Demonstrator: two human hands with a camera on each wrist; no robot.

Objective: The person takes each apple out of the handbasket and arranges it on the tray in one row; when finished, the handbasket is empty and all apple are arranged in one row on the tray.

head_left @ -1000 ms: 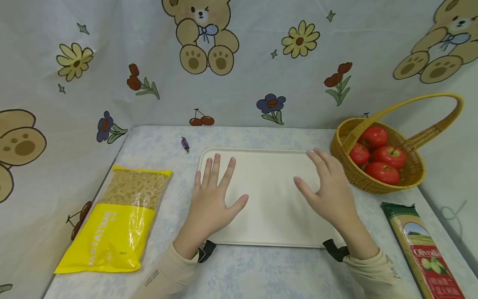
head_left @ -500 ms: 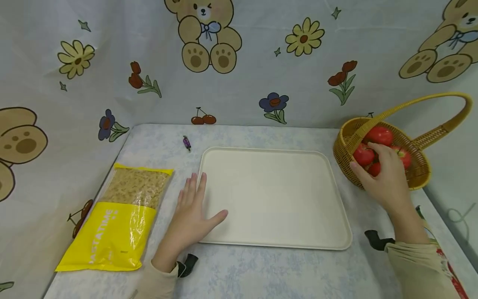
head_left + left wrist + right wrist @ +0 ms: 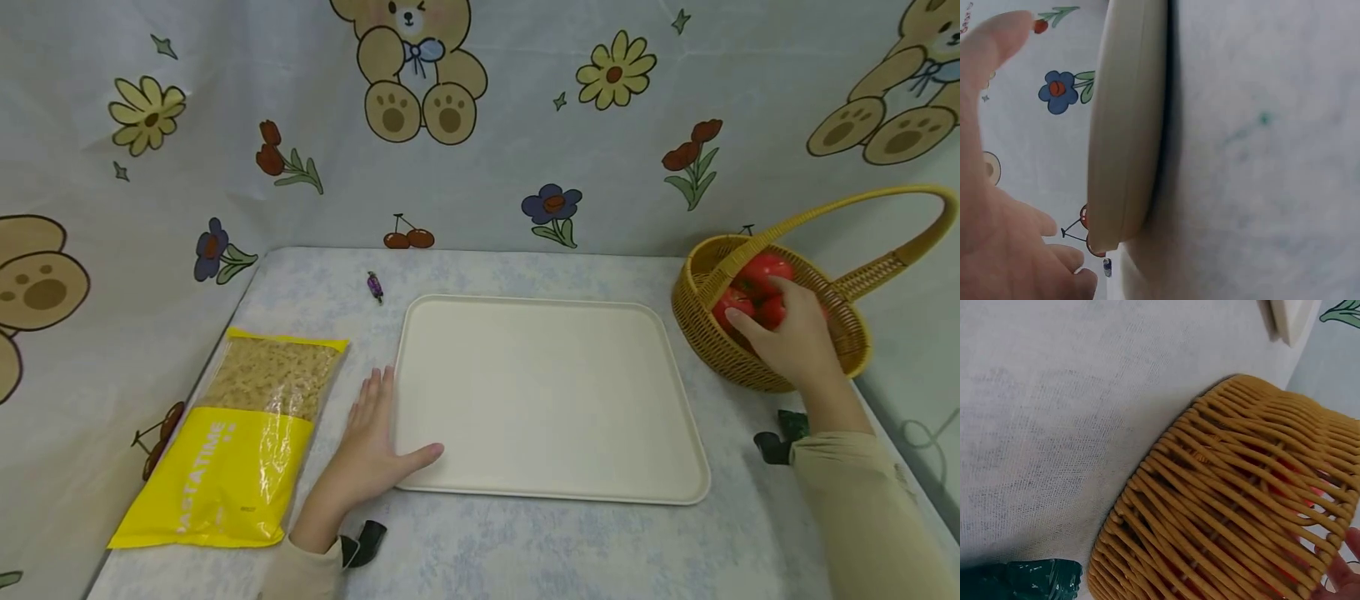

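At the right, my right hand [image 3: 802, 337] reaches into a yellow wicker basket [image 3: 708, 350] with a tall handle. Its thumb and fingers curl round a red apple [image 3: 771, 312]; part of that apple is hidden by the hand. Other red apples [image 3: 765, 271] lie beside it. The right wrist view shows the basket's woven side [image 3: 1210, 500], with a bit of the hand [image 3: 1341, 575] at the edge. My left hand [image 3: 363, 454] is spread at the left edge of a cream tray [image 3: 551, 400], thumb over its near corner; whether it touches is unclear.
Left of the tray lies a yellow bag of pasta [image 3: 232, 450]. A small purple wrapped candy [image 3: 375, 287] sits behind the tray's left corner. The green end of a package [image 3: 793, 423] shows beside my right sleeve. A printed cloth [image 3: 480, 183] hangs behind the table.
My right hand has moved from above the tray rightward into the basket and now grips an apple. My left hand has drawn back to the left and nearer, off the tray's middle.
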